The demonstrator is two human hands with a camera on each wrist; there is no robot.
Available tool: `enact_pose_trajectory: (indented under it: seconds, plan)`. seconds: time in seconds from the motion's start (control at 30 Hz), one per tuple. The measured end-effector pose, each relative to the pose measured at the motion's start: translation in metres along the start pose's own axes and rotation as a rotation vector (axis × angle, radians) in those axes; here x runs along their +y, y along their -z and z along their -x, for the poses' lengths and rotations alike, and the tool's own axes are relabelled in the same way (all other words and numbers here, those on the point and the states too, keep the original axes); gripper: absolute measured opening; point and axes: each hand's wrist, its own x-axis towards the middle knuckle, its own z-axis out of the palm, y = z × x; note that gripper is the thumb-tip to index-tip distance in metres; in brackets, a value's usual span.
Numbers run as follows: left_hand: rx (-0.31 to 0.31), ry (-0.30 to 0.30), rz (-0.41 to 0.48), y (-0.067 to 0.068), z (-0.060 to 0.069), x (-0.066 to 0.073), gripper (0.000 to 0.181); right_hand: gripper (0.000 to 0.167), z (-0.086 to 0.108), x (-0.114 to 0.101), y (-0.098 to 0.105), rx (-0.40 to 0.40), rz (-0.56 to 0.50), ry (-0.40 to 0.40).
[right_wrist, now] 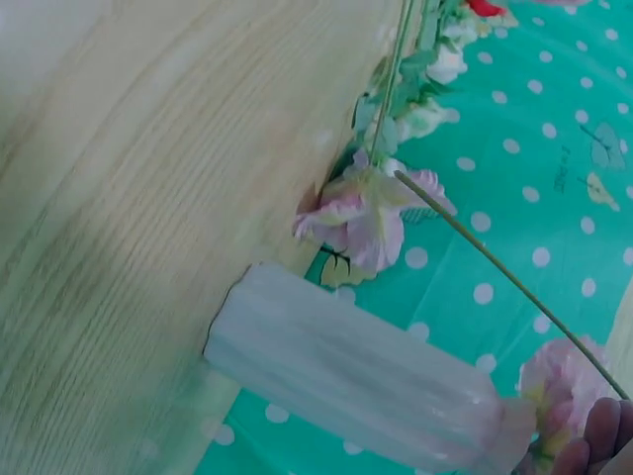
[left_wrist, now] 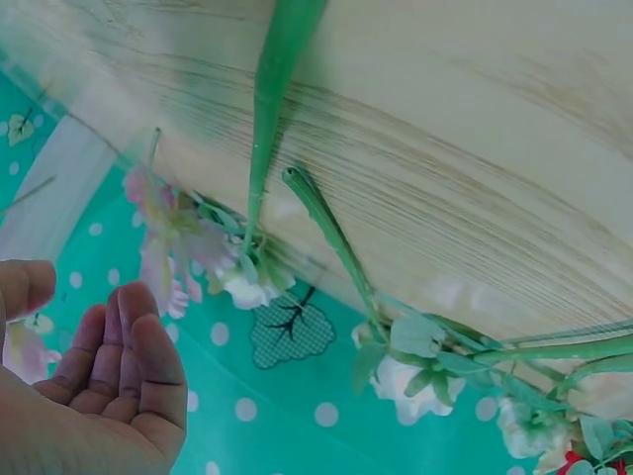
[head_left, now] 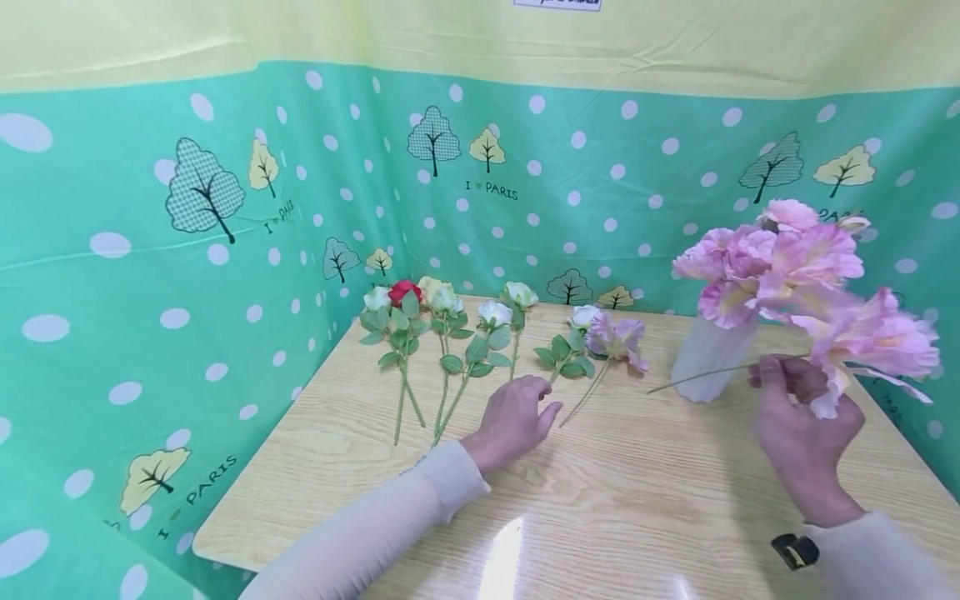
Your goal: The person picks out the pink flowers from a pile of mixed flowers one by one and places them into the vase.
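My right hand (head_left: 806, 425) pinches the thin stem of a pink artificial flower (head_left: 873, 337), its bloom out to the right and its bare stem end pointing left in front of the white vase (head_left: 705, 358). Other pink blooms (head_left: 780, 258) stand in the vase. In the right wrist view the held stem (right_wrist: 514, 262) slants past the vase (right_wrist: 356, 366), and only some fingertips (right_wrist: 601, 426) show. My left hand (head_left: 517, 421) hovers low over the table, fingers loosely bent and holding nothing, near a lying pink-purple flower (head_left: 617, 340). The left wrist view shows that palm (left_wrist: 109, 386) bare.
On the wooden table (head_left: 637, 500) lie several white roses (head_left: 495, 314) with green stems, a red rose (head_left: 405, 292) and a cream one (head_left: 429, 287), heads toward the back. A green polka-dot curtain (head_left: 510, 208) closes off the back and sides.
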Motion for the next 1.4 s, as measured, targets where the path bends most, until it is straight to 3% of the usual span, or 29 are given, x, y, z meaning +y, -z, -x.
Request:
enact_pose_trajectory:
  seconds: [0.33,0.6,0.7,0.83,0.93,1.1,1.3,1.4]
  plan:
    - [0.006,0.032,0.015,-0.002,-0.001,-0.007,0.023,0.024,-0.015,-0.016,0.010,0.114,-0.051,-0.022]
    - [0.001,0.051,0.020,0.000,0.001,-0.010,0.025,0.019,-0.030,-0.018,0.018,0.150,-0.021,-0.045]
    - [0.002,0.051,0.016,0.000,0.002,-0.011,0.025,0.021,-0.037,-0.015,0.022,0.162,-0.031,-0.058]
    - [0.002,0.051,0.012,-0.001,0.003,-0.011,0.024,0.022,-0.049,-0.004,0.026,0.181,-0.066,-0.020]
    - [0.002,0.052,0.020,-0.001,0.004,-0.012,0.023,0.016,-0.056,-0.002,0.030,0.189,-0.101,-0.030]
    - [0.000,0.060,0.025,-0.001,0.004,-0.013,0.024,0.004,-0.063,-0.010,0.037,0.157,-0.008,-0.126]
    - [0.001,0.055,0.022,-0.001,0.005,-0.015,0.026,0.012,-0.069,-0.016,0.039,0.130,0.098,-0.066]
    - [0.004,0.051,0.024,-0.001,0.005,-0.015,0.026,0.022,-0.073,-0.023,0.044,0.096,0.216,-0.094]
